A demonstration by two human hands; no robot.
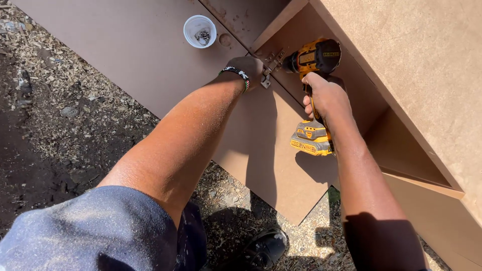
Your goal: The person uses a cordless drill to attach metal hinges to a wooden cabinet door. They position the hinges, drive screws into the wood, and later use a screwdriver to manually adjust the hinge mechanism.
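right hand (pixel 325 96): clenched round the grip of the yellow-and-black cordless drill (pixel 314 65), at about 1 o'clock from frame centre. Fingers wrap the handle, battery pack hangs below the fist.
drill: nose points toward 9 o'clock, tip right at the metal hinge (pixel 270 68). Exact bit contact is too small to tell.
left hand (pixel 249 68): at 12 o'clock, knuckles up, pressed down on the hinge and the board edge. Fingers are curled under and hidden, so can't tell whether it's gripping or just pressing. Beaded wristband (pixel 239 74) on the wrist.
hinge: silver, sits at the joint between the flat brown panel (pixel 135 50) and the cabinet box (pixel 416 65), between the two hands.
panel: lies flat on the ground, runs from 10 o'clock down to 5 o'clock, corner pointing at 6.
cabinet box: open carcass of raw fibreboard at 2–4 o'clock, inside in shade.
plastic cup (pixel 200 31): white, on the panel at 11 o'clock of the left hand, well apart from it, small metal screws inside.
ground (pixel 55 110): dirt with wood shavings, 9 o'clock side.
black shoe (pixel 265 247): at 6 o'clock, on the dirt.
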